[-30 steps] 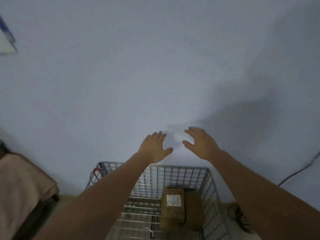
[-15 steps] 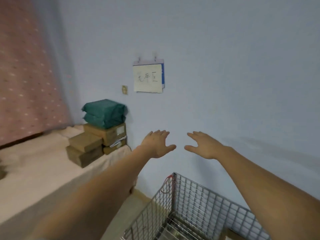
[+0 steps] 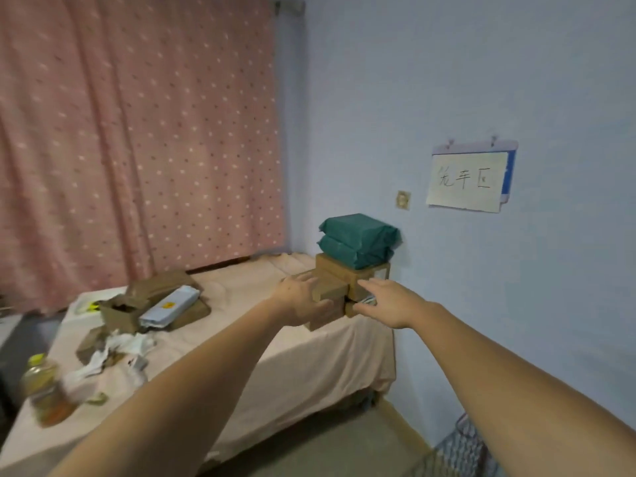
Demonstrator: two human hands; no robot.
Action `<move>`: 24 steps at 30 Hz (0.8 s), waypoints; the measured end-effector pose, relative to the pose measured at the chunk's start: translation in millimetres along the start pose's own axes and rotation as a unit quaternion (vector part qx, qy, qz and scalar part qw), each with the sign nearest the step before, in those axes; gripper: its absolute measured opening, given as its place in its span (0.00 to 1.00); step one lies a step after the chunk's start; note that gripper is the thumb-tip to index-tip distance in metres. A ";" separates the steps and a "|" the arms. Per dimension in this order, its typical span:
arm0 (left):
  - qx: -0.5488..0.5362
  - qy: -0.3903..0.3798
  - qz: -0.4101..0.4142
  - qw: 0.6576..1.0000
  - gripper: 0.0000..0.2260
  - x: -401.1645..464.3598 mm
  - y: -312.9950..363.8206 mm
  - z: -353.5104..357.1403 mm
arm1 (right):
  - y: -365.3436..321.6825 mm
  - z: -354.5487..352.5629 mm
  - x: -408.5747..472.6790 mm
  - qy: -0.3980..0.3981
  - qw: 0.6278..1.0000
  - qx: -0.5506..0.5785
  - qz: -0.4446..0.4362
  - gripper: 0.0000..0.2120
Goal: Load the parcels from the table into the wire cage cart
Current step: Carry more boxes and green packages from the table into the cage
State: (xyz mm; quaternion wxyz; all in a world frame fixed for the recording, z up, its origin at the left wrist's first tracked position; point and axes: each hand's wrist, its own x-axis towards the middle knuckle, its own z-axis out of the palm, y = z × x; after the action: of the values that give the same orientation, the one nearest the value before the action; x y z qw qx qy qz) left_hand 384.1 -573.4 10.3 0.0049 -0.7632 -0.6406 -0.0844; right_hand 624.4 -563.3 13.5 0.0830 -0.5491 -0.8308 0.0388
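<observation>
Far left on the cloth-covered desk (image 3: 241,339): a plastic bottle (image 3: 43,390) of yellowish liquid, blurred, beside crumpled white wrappings (image 3: 113,352). Behind these, an open brown carton (image 3: 120,313), contents too dark to tell, with a pale blue mailer (image 3: 170,304) leaning across flat brown packets (image 3: 161,287). Behind all, a pink dotted curtain (image 3: 137,132).

At middle, left hand (image 3: 299,301) reaching over 2 stacked low brown boxes (image 3: 330,304), fingers (image 3: 303,278) straight and relaxed, grasping nothing; contact with the top box impossible to tell. Right hand (image 3: 389,301) likewise loose, fingers (image 3: 366,284) straight, beside the taller stack: a brown cardboard box (image 3: 337,271) topped by 2 soft green bagged parcels (image 3: 358,241), with a thinner box under it mostly hidden by the hand. All these parcels on the desk's far right corner, close to the blue wall (image 3: 481,63).

On that wall, a small switch plate (image 3: 402,200) and a handwritten paper sign (image 3: 466,180). Bottom right, only a corner of the wire cart (image 3: 461,449) on the floor, its inside out of view.
</observation>
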 end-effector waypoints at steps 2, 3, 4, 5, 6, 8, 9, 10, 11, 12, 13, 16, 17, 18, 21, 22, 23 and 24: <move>0.008 -0.011 -0.017 1.000 0.38 6.4 -37.1 1.2 | -22.4 8.6 26.7 0.002 1.000 -0.008 0.001 0.40; 0.010 -0.013 -0.016 1.000 0.38 11.1 -52.8 3.9 | -30.4 12.0 38.2 0.001 1.000 -0.011 0.004 0.41; 0.013 -0.014 -0.015 1.000 0.38 14.7 -66.5 6.4 | -37.4 15.5 49.1 -0.001 1.000 -0.013 0.007 0.41; 0.017 -0.014 -0.013 1.000 0.38 18.9 -78.5 9.4 | -43.3 19.1 59.6 -0.003 1.000 -0.016 0.009 0.41; 0.020 -0.019 -0.011 1.000 0.38 23.0 -88.6 12.4 | -48.0 22.1 69.8 -0.006 1.000 -0.017 0.010 0.40; 0.017 -0.031 -0.008 0.999 0.39 34.1 -105.6 17.1 | -54.3 27.7 90.0 -0.014 1.000 -0.016 0.014 0.40; 0.013 -0.036 -0.008 0.999 0.39 41.5 -112.9 19.2 | -55.6 29.9 99.9 -0.018 1.000 -0.014 0.016 0.39; 0.009 -0.040 -0.010 0.999 0.39 50.0 -119.8 20.6 | -55.9 31.2 110.3 -0.022 1.000 -0.012 0.019 0.39; 0.006 -0.043 -0.013 0.999 0.39 59.1 -125.9 22.0 | -54.9 32.3 121.1 -0.025 0.999 -0.010 0.021 0.39; 0.003 -0.043 -0.018 0.999 0.38 68.4 -131.3 22.8 | -53.2 32.6 132.0 -0.028 0.999 -0.009 0.023 0.39; 0.000 -0.041 -0.023 0.999 0.38 78.0 -136.2 24.6 | -50.8 33.2 143.3 -0.031 0.999 -0.007 0.024 0.39; -0.004 -0.039 -0.037 0.999 0.37 107.7 -151.2 29.5 | -38.8 35.0 180.3 -0.036 0.999 0.003 0.033 0.39; -0.006 -0.040 -0.042 0.998 0.37 117.6 -157.6 30.8 | -35.0 36.4 193.4 -0.038 0.999 0.006 0.037 0.39; -0.008 -0.040 -0.046 0.998 0.37 127.6 -164.7 32.1 | -31.1 38.0 206.7 -0.039 0.998 0.009 0.042 0.39; -0.008 -0.033 -0.053 0.998 0.36 157.9 -186.3 36.8 | -20.9 45.7 247.6 -0.049 0.998 0.012 0.048 0.39; -0.009 -0.033 -0.054 0.998 0.36 167.5 -192.9 39.4 | -18.4 48.6 260.3 -0.053 0.997 0.015 0.049 0.39; -0.010 -0.035 -0.057 0.998 0.36 177.0 -199.0 42.4 | -16.5 52.3 272.6 -0.056 0.997 0.019 0.049 0.39; -0.011 -0.039 -0.060 0.997 0.36 186.9 -204.9 45.9 | -14.8 56.4 284.4 -0.060 0.997 0.023 0.049 0.39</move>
State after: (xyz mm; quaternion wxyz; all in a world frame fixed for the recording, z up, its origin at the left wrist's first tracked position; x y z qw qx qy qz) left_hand 220.0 -348.7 -30.3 -0.0332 -0.7264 -0.6837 -0.0615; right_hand 491.8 -306.4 -12.5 0.0435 -0.5840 -0.8050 0.0951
